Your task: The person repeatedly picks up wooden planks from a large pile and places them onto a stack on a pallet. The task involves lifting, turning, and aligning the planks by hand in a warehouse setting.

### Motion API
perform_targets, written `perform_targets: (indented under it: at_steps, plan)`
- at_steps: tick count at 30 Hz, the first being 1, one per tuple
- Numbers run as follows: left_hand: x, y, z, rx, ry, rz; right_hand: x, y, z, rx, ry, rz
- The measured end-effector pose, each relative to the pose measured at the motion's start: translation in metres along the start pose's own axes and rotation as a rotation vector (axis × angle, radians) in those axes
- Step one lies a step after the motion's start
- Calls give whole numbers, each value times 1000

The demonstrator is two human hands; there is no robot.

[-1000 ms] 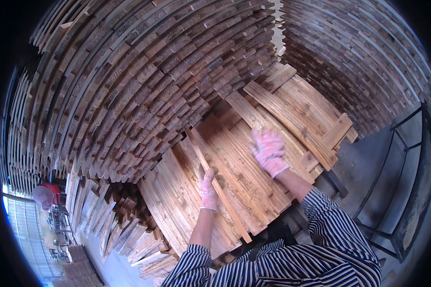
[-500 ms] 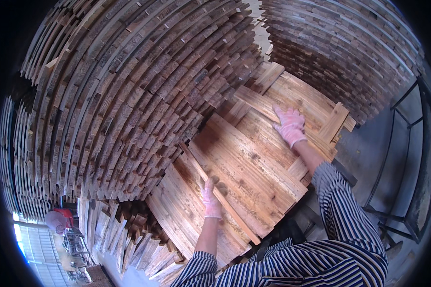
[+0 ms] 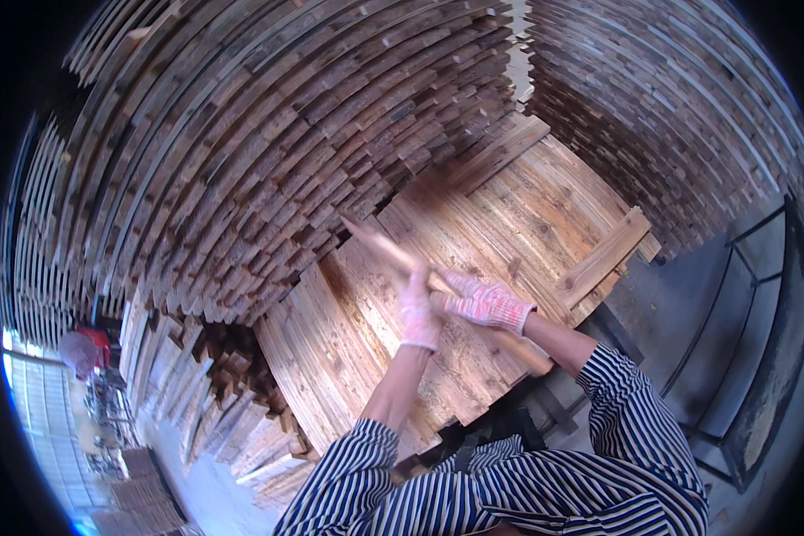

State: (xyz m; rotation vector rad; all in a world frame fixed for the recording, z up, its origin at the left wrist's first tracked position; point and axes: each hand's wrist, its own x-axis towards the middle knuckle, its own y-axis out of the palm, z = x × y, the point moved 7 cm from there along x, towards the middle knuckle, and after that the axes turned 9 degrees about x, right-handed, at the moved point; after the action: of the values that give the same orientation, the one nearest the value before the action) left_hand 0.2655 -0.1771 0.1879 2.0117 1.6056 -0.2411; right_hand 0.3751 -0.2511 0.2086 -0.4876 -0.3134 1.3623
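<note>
Both of my hands wear pink and white knit gloves and meet over a bed of pale planks (image 3: 366, 330). My left hand (image 3: 418, 314) is closed round a narrow wooden strip (image 3: 386, 246), blurred by motion, that slants from the upper left to the lower right. Just right of it, my right hand (image 3: 489, 305) has its fingers and thumb closed on the same strip near its middle. The strip's lower right end reaches the near edge of the planks. Part of it is hidden under my gloves.
A tall stack of boards (image 3: 268, 161) rises beyond on the left, another board stack (image 3: 661, 116) at the far right. Crosspieces (image 3: 603, 259) lie on the planks. Right stands a dark metal frame (image 3: 732, 357); lower left are loose timber pieces (image 3: 241, 402) and a distant person in red (image 3: 85, 348).
My right hand has left the plank at the far right and come in beside my left hand. My left hand and the strip have moved right and away from me.
</note>
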Motion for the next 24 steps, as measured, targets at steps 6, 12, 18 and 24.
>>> perform_targets:
  at_steps: [6, 12, 18, 24]
  plan:
    - [-19, -26, -28, 892, 476, 52, -17, -109, -46, -16, 11, -323]
    - [-21, -203, -47, 1593, 67, -646, -6, -116, -125, -455, 125, -282]
    - [-29, -235, -62, 1499, 35, -510, 13, -65, -32, -654, 111, -239]
    - [-78, -115, -92, 1072, 284, 262, -18, 68, 44, 1053, 319, 324]
